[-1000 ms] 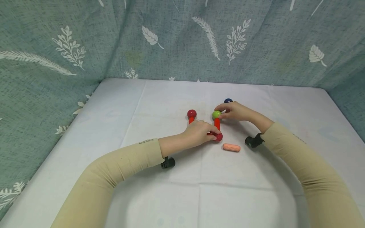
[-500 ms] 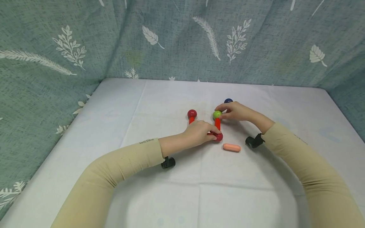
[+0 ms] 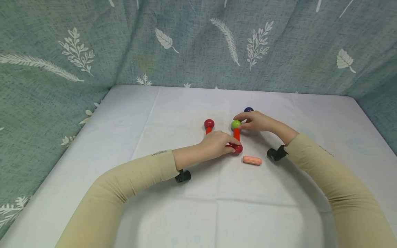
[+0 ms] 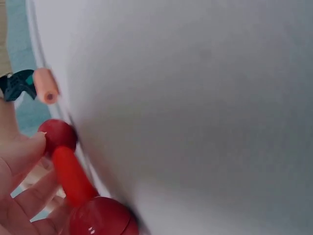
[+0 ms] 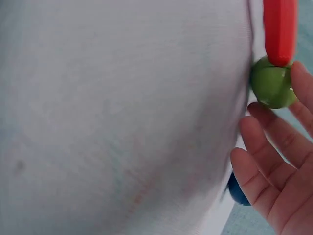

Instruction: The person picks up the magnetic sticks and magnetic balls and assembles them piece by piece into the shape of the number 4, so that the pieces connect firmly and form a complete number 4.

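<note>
My left hand (image 3: 215, 144) pinches a red ball (image 3: 238, 148) between thumb and fingers. A red rod (image 4: 73, 176) runs from it to another red ball (image 4: 102, 218), which the hand hides in the head view. From the pinched ball a second red rod (image 3: 236, 134) leads away to a green ball (image 3: 236, 125). My right hand (image 3: 257, 121) holds that green ball between thumb and fingertips, its other fingers spread behind. Past the left hand, a third rod (image 3: 209, 130) ends at a far red ball (image 3: 209, 123).
An orange ribbed rod (image 3: 252, 160) lies loose on the white cloth (image 3: 263, 206), nearer than the joined pieces. Behind the right hand sits a dark blue ball (image 3: 248, 109), partly covered. A green leaf-patterned curtain (image 3: 198, 44) closes off the far side.
</note>
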{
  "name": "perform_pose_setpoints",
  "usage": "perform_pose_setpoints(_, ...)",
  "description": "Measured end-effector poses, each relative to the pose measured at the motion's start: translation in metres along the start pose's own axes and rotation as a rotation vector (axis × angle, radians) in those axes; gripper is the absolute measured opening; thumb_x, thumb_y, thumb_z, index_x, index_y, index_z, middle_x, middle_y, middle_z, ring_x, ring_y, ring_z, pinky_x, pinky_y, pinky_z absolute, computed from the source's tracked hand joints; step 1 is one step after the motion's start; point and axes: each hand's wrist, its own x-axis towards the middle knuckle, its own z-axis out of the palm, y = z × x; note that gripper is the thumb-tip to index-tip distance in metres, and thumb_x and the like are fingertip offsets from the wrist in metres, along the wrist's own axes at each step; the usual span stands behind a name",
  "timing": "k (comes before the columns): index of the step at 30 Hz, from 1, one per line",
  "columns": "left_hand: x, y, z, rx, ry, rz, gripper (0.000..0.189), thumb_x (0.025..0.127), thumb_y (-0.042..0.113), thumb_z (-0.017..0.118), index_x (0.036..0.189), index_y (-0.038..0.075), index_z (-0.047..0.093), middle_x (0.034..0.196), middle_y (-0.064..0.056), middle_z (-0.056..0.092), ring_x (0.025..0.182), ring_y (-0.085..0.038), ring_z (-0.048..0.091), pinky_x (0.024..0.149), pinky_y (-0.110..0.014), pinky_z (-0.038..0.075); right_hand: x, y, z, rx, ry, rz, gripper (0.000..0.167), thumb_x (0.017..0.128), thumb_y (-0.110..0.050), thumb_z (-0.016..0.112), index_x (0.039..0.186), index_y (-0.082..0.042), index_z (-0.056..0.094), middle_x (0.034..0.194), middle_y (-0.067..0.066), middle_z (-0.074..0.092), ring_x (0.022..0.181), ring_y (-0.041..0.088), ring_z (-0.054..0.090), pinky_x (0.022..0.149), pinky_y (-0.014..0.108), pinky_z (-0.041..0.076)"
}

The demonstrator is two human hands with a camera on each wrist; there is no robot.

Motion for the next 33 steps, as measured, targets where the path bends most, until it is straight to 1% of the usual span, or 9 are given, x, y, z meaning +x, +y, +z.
perform_pose_setpoints(4, -0.005, -0.001, -0.013, 0.039, -0.010, -0.055, 0.035, 0.084, 0.025, 0.067, 0.119, 0.022, 0.063, 0.100, 0.005, 0.068, 0.082, -0.011, 0.061, 0.066, -0.021, 0.044, -0.008, -0.003, -0.005, -0.020, 0.010, 0.022, 0.044, 0.089, -0.015, 0.060, 0.129, -0.003, 0.049, 0.120, 0.020, 0.057, 0.105, 0.034, 0.055, 0.089, 0.045, 0.045)
perform_pose_setpoints(7, -0.010, -0.005, -0.023, 0.064, 0.001, -0.117, 0.035, 0.083, 0.025, 0.067, 0.117, 0.021, 0.064, 0.099, 0.003, 0.068, 0.083, -0.012, 0.060, 0.067, -0.024, 0.045, -0.019, -0.005, -0.009, -0.046, 0.040, 0.044, 0.041, 0.088, -0.014, 0.060, 0.127, -0.001, 0.051, 0.117, 0.019, 0.059, 0.102, 0.033, 0.056, 0.087, 0.045, 0.046)
perform_pose_setpoints(12, -0.022, -0.018, -0.029, 0.091, -0.016, -0.178, 0.035, 0.081, 0.027, 0.070, 0.114, 0.017, 0.066, 0.098, -0.001, 0.062, 0.082, -0.014, 0.053, 0.064, -0.024, 0.044, -0.045, -0.013, -0.010, -0.110, 0.067, 0.083, 0.034, 0.088, -0.011, 0.060, 0.120, 0.002, 0.057, 0.106, 0.017, 0.063, 0.094, 0.027, 0.059, 0.082, 0.041, 0.048)
perform_pose_setpoints(15, -0.032, -0.027, -0.028, 0.094, -0.047, -0.223, 0.038, 0.079, 0.031, 0.071, 0.114, 0.018, 0.066, 0.097, -0.002, 0.058, 0.082, -0.014, 0.050, 0.063, -0.025, 0.043, -0.059, -0.020, -0.003, -0.137, 0.032, 0.082, 0.030, 0.087, -0.011, 0.061, 0.115, 0.001, 0.060, 0.097, 0.011, 0.065, 0.084, 0.021, 0.057, 0.075, 0.035, 0.049)
perform_pose_setpoints(19, -0.042, -0.039, -0.025, 0.045, -0.081, -0.263, 0.040, 0.079, 0.033, 0.071, 0.117, 0.022, 0.064, 0.098, -0.002, 0.058, 0.085, -0.014, 0.052, 0.064, -0.027, 0.044, -0.073, -0.028, 0.010, -0.165, -0.047, 0.075, 0.026, 0.086, -0.011, 0.062, 0.110, 0.000, 0.063, 0.088, 0.005, 0.064, 0.076, 0.015, 0.053, 0.068, 0.029, 0.047)
perform_pose_setpoints(23, -0.046, -0.048, -0.022, -0.017, -0.092, -0.271, 0.038, 0.080, 0.034, 0.069, 0.117, 0.025, 0.063, 0.099, -0.001, 0.061, 0.087, -0.015, 0.056, 0.067, -0.029, 0.044, -0.081, -0.034, 0.025, -0.168, -0.106, 0.100, 0.026, 0.085, -0.012, 0.063, 0.109, -0.001, 0.064, 0.085, 0.002, 0.061, 0.076, 0.015, 0.051, 0.067, 0.027, 0.046)
perform_pose_setpoints(26, -0.047, -0.051, -0.022, -0.059, -0.092, -0.262, 0.037, 0.081, 0.032, 0.068, 0.117, 0.025, 0.064, 0.101, 0.000, 0.064, 0.093, -0.015, 0.057, 0.073, -0.032, 0.045, -0.085, -0.038, 0.036, -0.176, -0.118, 0.103, 0.025, 0.085, -0.020, 0.064, 0.104, -0.004, 0.066, 0.083, -0.001, 0.061, 0.075, 0.014, 0.051, 0.067, 0.027, 0.045)
perform_pose_setpoints(30, -0.047, -0.052, -0.022, -0.109, -0.087, -0.256, 0.036, 0.082, 0.029, 0.068, 0.117, 0.023, 0.064, 0.104, 0.003, 0.066, 0.091, -0.015, 0.056, 0.075, -0.031, 0.044, -0.088, -0.040, 0.047, -0.189, -0.087, 0.090, 0.022, 0.085, -0.029, 0.064, 0.091, -0.009, 0.069, 0.075, -0.004, 0.058, 0.069, 0.011, 0.049, 0.064, 0.025, 0.042)
perform_pose_setpoints(33, -0.047, -0.052, -0.022, -0.132, -0.080, -0.252, 0.035, 0.081, 0.027, 0.069, 0.116, 0.021, 0.065, 0.103, 0.005, 0.066, 0.084, -0.014, 0.054, 0.070, -0.028, 0.042, -0.089, -0.041, 0.050, -0.183, -0.063, 0.094, 0.017, 0.084, -0.026, 0.066, 0.086, -0.009, 0.068, 0.070, -0.004, 0.055, 0.066, 0.010, 0.047, 0.061, 0.024, 0.041)
